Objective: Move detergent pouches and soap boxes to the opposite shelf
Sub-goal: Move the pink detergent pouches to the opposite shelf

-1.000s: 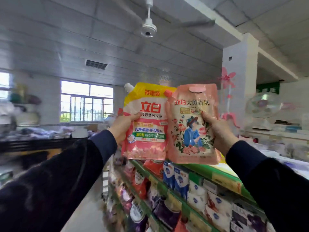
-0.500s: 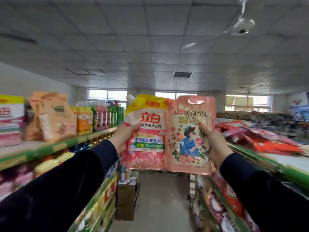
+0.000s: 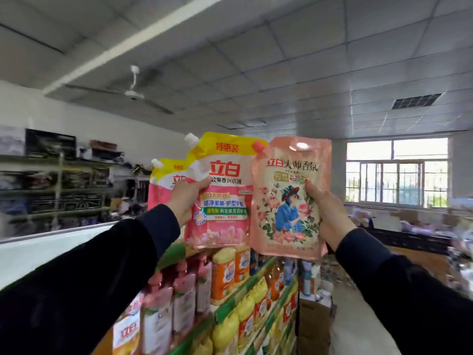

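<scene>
My left hand (image 3: 187, 198) grips a yellow-and-pink detergent pouch (image 3: 222, 201) with a white spout, held up at head height. My right hand (image 3: 326, 211) grips a peach pouch (image 3: 286, 201) printed with a figure in blue among roses. The two pouches are side by side, edges overlapping. Behind my left hand, another yellow-and-pink pouch (image 3: 163, 183) stands on the white top of the shelf (image 3: 51, 249). The top is mostly bare.
Below the pouches the shelf unit holds rows of pink bottles (image 3: 179, 301), orange bottles (image 3: 230, 272) and yellow bottles (image 3: 227, 331). A cardboard box (image 3: 314, 326) sits on the aisle floor at the shelf's end. Cluttered racks stand far left, windows far right.
The view has swung round from the aisle to a shelf with a white top. Both hands still hold their pouches up, side by side.
</scene>
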